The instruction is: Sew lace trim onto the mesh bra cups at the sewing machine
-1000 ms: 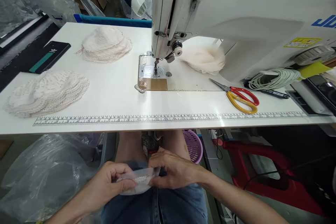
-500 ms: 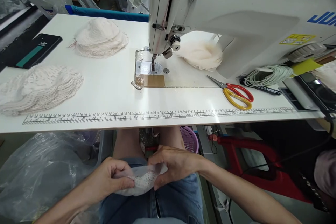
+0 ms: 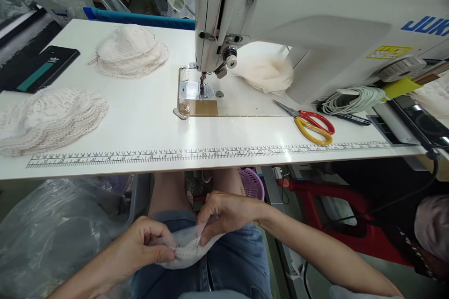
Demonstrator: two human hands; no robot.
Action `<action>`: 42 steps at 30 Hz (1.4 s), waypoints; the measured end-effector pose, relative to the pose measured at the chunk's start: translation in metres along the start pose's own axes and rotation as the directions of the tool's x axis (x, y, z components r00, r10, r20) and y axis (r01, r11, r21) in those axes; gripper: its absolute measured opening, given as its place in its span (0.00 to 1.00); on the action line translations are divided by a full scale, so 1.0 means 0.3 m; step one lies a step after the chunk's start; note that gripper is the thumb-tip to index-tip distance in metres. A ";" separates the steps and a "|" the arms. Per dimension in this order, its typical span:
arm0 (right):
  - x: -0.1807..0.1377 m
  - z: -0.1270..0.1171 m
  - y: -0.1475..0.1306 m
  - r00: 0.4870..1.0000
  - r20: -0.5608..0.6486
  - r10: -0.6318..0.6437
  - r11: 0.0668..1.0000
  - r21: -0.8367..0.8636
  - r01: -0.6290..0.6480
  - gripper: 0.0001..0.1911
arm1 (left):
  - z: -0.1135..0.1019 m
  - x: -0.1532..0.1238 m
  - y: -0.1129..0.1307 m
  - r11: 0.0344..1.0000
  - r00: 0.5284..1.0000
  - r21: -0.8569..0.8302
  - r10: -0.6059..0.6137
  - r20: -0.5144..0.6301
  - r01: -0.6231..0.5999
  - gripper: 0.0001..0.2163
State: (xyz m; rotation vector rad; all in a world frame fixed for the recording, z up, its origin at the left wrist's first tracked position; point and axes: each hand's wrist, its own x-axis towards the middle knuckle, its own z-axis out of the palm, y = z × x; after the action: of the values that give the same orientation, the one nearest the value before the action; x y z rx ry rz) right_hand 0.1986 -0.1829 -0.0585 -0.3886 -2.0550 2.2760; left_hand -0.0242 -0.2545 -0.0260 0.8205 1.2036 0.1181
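Over my lap I hold a small white fabric piece (image 3: pixel 191 252), part lacy knit and part sheer cloth. My left hand (image 3: pixel 152 241) pinches its left end between thumb and fingers. At the other end, my right hand (image 3: pixel 219 217) grips the edge, thumb on the near side. The fingertips behind the cloth are partly hidden. In front of me stands a white sewing machine (image 3: pixel 315 14), its presser foot (image 3: pixel 202 83) above the metal needle plate. Stacks of cream lace cups (image 3: pixel 52 119) and smooth cream fabric cups (image 3: pixel 131 51) lie on the left of the table.
Scissors (image 3: pixel 308 124) with red and yellow handles lie right of the needle plate, beside a coil of pale cord (image 3: pixel 352 100). A printed ruler (image 3: pixel 210 153) runs along the table's front edge. A black phone-like item (image 3: pixel 49 69) lies left. Below are a plastic bag (image 3: pixel 59 238) and red stool (image 3: pixel 336 215).
My right hand has shifted its grip along the fabric edge, and the piece is turned and drawn out a little more between my hands. The view has moved slightly.
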 end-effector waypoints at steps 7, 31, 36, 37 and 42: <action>-0.001 -0.006 0.003 0.997 0.046 0.067 0.992 0.108 -0.071 0.15 | 0.007 -0.007 -0.001 1.000 0.998 -0.004 -0.032 -0.047 0.031 0.12; 0.017 0.002 -0.003 0.999 0.018 0.034 0.997 -0.076 -0.033 0.14 | 0.014 -0.005 -0.010 0.999 0.995 -0.052 -0.019 -0.096 0.014 0.14; 0.028 0.013 0.012 0.999 -0.041 0.030 0.998 -0.047 -0.032 0.11 | 0.007 -0.014 -0.009 0.994 0.998 -0.113 -0.014 -0.063 0.006 0.15; 0.027 0.012 0.014 0.999 -0.036 0.028 0.998 -0.047 -0.030 0.12 | 0.006 -0.016 -0.011 0.992 0.999 -0.122 -0.009 -0.049 0.003 0.15; 0.033 0.026 0.011 0.998 -0.039 0.056 0.991 -0.119 -0.060 0.14 | 0.011 -0.010 -0.020 0.988 1.000 -0.152 0.013 -0.012 -0.015 0.13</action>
State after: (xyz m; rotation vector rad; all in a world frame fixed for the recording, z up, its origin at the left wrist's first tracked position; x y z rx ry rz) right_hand 0.1879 -0.1889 -0.0625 -0.4974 -2.1981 2.1659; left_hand -0.0245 -0.2622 -0.0269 0.6952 1.1834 0.2238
